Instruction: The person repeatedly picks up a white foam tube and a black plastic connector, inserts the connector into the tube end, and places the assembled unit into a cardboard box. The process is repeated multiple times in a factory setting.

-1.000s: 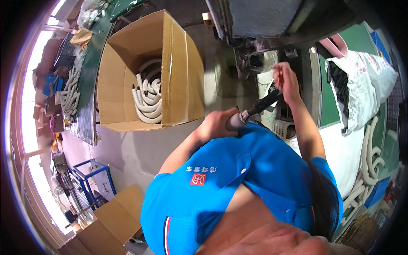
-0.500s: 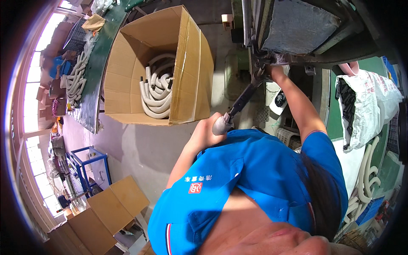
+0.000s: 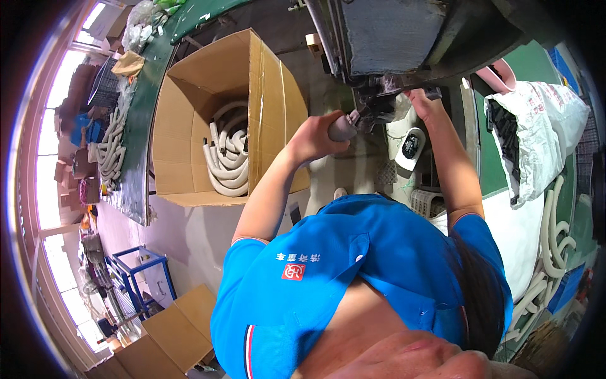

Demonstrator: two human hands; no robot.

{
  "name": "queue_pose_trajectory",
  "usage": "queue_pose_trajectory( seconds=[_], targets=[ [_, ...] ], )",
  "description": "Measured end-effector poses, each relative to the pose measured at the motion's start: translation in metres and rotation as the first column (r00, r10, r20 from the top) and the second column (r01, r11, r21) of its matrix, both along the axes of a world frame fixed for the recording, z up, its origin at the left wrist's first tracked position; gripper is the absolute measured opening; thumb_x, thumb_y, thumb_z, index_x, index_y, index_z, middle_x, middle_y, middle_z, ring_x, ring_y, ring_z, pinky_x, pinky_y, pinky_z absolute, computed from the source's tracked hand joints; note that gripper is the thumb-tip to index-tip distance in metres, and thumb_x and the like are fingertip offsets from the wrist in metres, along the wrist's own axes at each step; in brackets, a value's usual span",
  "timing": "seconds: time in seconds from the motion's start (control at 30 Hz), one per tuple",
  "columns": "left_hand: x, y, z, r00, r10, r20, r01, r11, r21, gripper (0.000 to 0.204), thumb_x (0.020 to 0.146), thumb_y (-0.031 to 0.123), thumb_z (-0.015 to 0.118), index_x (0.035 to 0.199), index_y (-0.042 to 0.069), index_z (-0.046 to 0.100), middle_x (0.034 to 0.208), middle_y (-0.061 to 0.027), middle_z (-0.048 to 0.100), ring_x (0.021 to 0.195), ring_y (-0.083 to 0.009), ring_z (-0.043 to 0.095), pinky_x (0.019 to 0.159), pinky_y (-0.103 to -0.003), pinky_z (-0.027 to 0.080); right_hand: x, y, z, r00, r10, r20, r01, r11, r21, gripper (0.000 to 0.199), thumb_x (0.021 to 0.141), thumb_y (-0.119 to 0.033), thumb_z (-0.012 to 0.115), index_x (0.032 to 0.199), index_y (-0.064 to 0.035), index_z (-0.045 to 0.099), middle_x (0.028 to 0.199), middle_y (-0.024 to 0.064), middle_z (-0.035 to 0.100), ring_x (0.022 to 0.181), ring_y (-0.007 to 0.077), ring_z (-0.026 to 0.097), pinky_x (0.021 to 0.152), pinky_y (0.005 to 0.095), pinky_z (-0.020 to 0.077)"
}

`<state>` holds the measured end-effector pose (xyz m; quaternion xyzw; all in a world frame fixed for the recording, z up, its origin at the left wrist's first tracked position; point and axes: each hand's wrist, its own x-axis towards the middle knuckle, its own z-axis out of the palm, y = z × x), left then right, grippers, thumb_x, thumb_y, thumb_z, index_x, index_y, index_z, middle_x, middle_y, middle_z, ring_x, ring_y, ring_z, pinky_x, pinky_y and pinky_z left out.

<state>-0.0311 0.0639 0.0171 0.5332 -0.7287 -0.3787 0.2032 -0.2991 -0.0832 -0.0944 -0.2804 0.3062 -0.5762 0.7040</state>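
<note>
My left hand (image 3: pixel 315 138) is wrapped round the grey grip (image 3: pixel 342 128) of a lever, arm stretched forward. The lever runs from the grip to a dark metal mechanism (image 3: pixel 377 104) on the underside of a machine (image 3: pixel 394 38). On the right, my right hand (image 3: pixel 426 106) reaches up to the same machine, close beside the mechanism. Its fingertips are partly hidden by machine parts, so what they touch does not show. A scrap of clear plastic film (image 3: pixel 399 108) is between the mechanism and my right hand.
An open cardboard box (image 3: pixel 271 120) of curved pale foam-covered tubes (image 3: pixel 230 170) stands left. Beyond it runs a green workbench (image 3: pixel 140 120). At right, a white sack (image 3: pixel 543 120) holds black pieces. More bent tubes (image 3: pixel 555 240) lie below it. A blue metal frame (image 3: pixel 140 265) stands lower left.
My left hand has pushed the lever's grip forward, away from my body and towards the machine. My right hand stays by the machine. The whole view has shifted slightly.
</note>
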Motion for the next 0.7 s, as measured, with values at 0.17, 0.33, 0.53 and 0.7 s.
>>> queue_pose_trajectory(
  seconds=[0.17,0.33,0.53,0.7],
  targets=[
    [0.0,-0.017,0.003,0.998,-0.008,0.061,0.005,0.999,0.053,0.058,0.066,0.025,0.074,0.116,0.002,0.056,0.093,-0.0166,0.065,0.086,-0.0217,0.064,0.079,-0.034,0.048,0.024,-0.002,-0.023,0.986,-0.043,-0.159,0.029,0.996,-0.086,0.023,0.093,-0.022,0.05,0.112,-0.0109,0.053,0.104,0.0035,0.059,0.091,0.0161,0.056,0.073,0.0314,0.0475],
    [0.009,-0.017,0.002,0.996,0.082,0.041,-0.089,0.97,0.225,0.059,0.067,0.023,0.073,0.12,0.005,0.055,0.093,-0.0137,0.065,0.083,-0.0193,0.063,0.078,-0.033,0.049,0.075,0.035,0.057,0.869,-0.082,-0.489,0.05,0.996,-0.077,0.022,0.086,-0.023,0.061,0.101,-0.0082,0.059,0.096,0.0018,0.058,0.084,0.0132,0.052,0.073,0.0303,0.0433],
    [0.003,-0.019,0.006,0.999,0.051,0.014,-0.053,0.949,0.309,0.047,0.066,0.019,0.071,0.109,0.007,0.06,0.087,-0.012,0.066,0.076,-0.0203,0.064,0.062,-0.032,0.053,0.071,0.031,0.048,0.579,-0.201,-0.79,0.046,0.976,-0.214,0.039,0.086,-0.029,0.059,0.115,-0.0048,0.051,0.114,0.0065,0.052,0.1,0.019,0.049,0.086,0.0357,0.0413],
    [0.016,-0.038,-0.046,0.987,-0.01,0.159,-0.028,0.972,0.234,0.047,0.065,0.027,0.071,0.106,0.006,0.063,0.09,-0.0151,0.067,0.08,-0.0233,0.064,0.073,-0.036,0.05,0.072,0.024,0.032,0.879,-0.04,-0.476,0.094,0.992,0.09,0.052,0.09,-0.031,0.055,0.134,-0.0083,0.039,0.131,0.0086,0.045,0.115,0.0233,0.048,0.095,0.0397,0.0419]
  ],
)
